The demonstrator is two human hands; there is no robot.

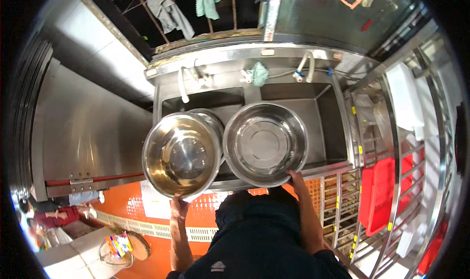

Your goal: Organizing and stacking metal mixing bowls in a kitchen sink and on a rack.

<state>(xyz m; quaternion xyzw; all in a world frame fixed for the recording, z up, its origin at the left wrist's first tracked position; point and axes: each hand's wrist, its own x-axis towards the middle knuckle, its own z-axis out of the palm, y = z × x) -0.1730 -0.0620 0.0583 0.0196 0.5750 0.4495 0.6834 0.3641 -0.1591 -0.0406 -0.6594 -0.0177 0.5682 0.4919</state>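
My left hand (180, 206) grips the near rim of a deep stainless steel basin (158, 150), which is tilted towards me over the left sink bowl (235, 112). My right hand (296, 180) has hold of the near right rim of a second stainless steel basin (266, 141). That one sits over the divider and the right sink bowl (312, 132); clear liquid seems to lie in it, though glare makes this uncertain. Partly hidden behind the left basin is another round metal vessel (213, 118). The fingers under both rims are mostly out of sight.
Two white faucets (182, 84) (310, 68) rise at the sink's back, with a green cloth (259, 74) between them. A metal rack (393, 191) holding red trays (378, 196) stands right. A steel cabinet (95, 128) flanks the left. Another person (58, 214) is at far left.
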